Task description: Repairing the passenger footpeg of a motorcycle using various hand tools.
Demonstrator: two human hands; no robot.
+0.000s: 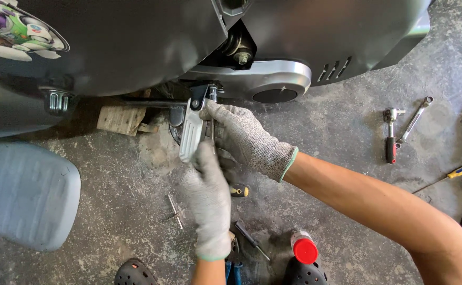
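Both forearms reach in from the bottom and right edges, each hand in a grey knit glove. Right hand (pixel 244 138) curls its fingers around the top of a silver footrest (pixel 191 132) folded under the dark scooter body (pixel 136 47). Left hand (pixel 210 195) pinches the footrest's lower end, fingers closed on it. Black sandals (pixel 134 273) sit on the concrete floor (pixel 347 132), a red-capped can (pixel 303 248) beside them, a ratchet (pixel 390 138) and spanner (pixel 414 119) well apart to the right.
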